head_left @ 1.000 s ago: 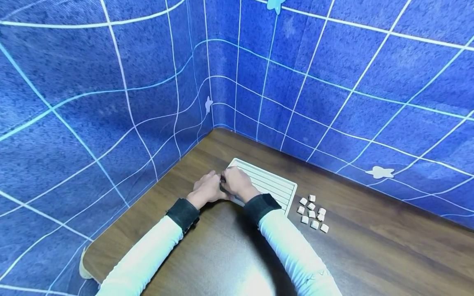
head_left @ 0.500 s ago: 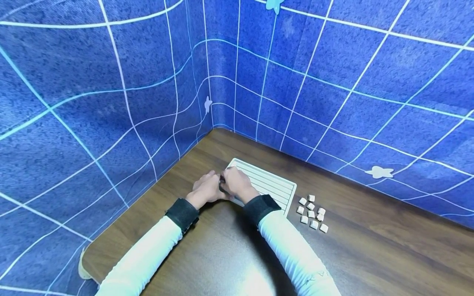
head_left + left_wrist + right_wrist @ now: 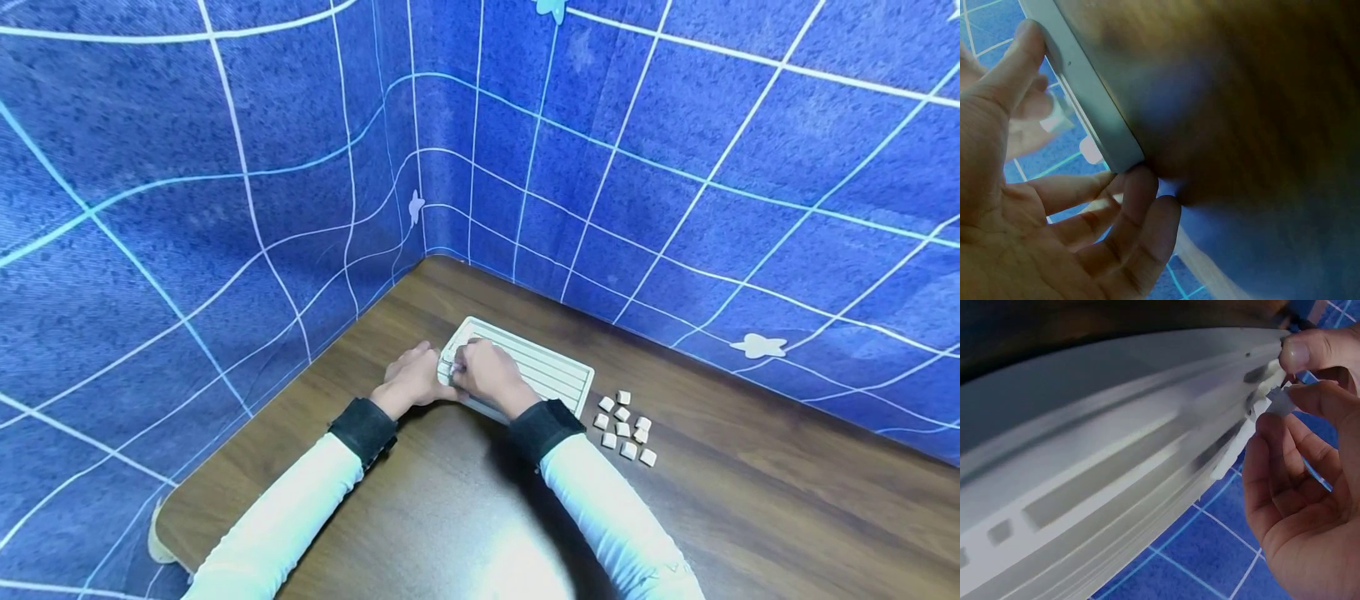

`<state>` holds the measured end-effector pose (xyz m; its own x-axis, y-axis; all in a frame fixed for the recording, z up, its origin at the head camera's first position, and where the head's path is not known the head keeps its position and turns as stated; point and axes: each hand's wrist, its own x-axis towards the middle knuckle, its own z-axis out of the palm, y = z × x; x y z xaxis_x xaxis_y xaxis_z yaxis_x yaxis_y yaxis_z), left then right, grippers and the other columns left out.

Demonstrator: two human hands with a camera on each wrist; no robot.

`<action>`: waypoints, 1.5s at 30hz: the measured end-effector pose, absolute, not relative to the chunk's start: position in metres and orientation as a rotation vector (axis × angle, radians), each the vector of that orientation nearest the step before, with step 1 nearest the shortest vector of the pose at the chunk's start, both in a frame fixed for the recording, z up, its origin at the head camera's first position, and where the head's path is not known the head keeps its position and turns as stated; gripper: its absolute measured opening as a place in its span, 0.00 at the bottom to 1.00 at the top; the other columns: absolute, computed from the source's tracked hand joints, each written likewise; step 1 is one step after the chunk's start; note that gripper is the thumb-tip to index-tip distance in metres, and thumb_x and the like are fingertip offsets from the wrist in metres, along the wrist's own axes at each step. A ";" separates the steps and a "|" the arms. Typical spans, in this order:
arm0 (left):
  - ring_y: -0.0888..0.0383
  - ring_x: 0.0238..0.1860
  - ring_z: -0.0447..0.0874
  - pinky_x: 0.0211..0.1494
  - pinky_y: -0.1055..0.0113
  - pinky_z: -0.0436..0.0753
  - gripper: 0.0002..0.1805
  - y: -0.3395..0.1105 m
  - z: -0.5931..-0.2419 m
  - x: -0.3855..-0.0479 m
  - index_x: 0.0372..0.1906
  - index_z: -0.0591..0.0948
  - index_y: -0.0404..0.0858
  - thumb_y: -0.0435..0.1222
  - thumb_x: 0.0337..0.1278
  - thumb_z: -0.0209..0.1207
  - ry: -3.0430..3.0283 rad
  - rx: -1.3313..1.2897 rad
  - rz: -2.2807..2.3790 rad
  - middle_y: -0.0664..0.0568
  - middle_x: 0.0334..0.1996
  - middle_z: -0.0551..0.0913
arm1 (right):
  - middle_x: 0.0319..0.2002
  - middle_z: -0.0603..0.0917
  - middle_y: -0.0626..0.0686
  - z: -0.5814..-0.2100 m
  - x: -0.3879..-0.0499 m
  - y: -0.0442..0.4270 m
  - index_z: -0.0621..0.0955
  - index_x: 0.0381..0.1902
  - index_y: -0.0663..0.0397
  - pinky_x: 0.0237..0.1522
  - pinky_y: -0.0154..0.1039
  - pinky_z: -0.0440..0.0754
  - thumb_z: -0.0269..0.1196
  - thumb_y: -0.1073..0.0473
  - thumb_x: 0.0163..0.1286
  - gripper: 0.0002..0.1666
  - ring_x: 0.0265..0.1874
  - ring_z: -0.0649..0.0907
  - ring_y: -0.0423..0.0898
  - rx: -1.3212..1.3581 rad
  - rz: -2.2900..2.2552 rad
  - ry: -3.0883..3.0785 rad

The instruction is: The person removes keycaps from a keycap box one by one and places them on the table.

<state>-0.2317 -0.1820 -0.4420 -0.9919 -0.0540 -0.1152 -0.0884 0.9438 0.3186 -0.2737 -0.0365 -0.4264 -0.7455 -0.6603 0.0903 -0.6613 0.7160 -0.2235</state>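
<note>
A pale ridged tray [image 3: 551, 367] lies on the wooden table under both hands. My left hand [image 3: 412, 379] holds its left end; in the left wrist view the thumb of that hand [image 3: 1041, 175] is on one side of the tray [image 3: 1085, 81] and the fingertips touch its corner. Above the tray's left part, my right hand [image 3: 491, 375] pinches a small light piece. The right wrist view shows this piece [image 3: 1280, 402] between thumb and finger of the right hand [image 3: 1310, 462], close to the end of the tray [image 3: 1116, 450], where other whitish pieces sit.
Several small whitish cubes [image 3: 622, 429] lie loose on the table [image 3: 750, 475] to the right of the tray. Blue cloth walls [image 3: 637, 167] with white and cyan lines stand along the table's left and far edges.
My right hand has drawn slightly away from my left, uncovering the tray's left end and the small piece in its fingers. The head view has shifted a little.
</note>
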 end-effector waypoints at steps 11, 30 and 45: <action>0.39 0.69 0.67 0.61 0.42 0.76 0.47 -0.183 -0.437 -0.232 0.62 0.76 0.38 0.64 0.39 0.70 2.911 -0.144 0.469 0.38 0.72 0.65 | 0.26 0.81 0.47 -0.421 -0.265 0.029 0.84 0.27 0.51 0.24 0.34 0.77 0.68 0.58 0.57 0.04 0.24 0.77 0.40 1.200 0.474 -2.687; 0.42 0.63 0.73 0.56 0.44 0.79 0.44 -0.183 -0.442 -0.234 0.57 0.79 0.39 0.64 0.38 0.71 2.943 -0.094 0.477 0.41 0.64 0.74 | 0.27 0.84 0.50 -0.428 -0.236 0.153 0.85 0.29 0.56 0.29 0.39 0.82 0.70 0.63 0.54 0.04 0.26 0.84 0.42 0.939 0.558 -2.639; 0.41 0.64 0.72 0.56 0.43 0.78 0.45 -0.184 -0.442 -0.234 0.59 0.78 0.39 0.64 0.38 0.71 2.943 -0.094 0.484 0.40 0.67 0.72 | 0.26 0.84 0.50 -0.442 -0.224 0.226 0.85 0.28 0.55 0.29 0.41 0.83 0.72 0.66 0.52 0.05 0.25 0.85 0.45 0.791 0.534 -2.635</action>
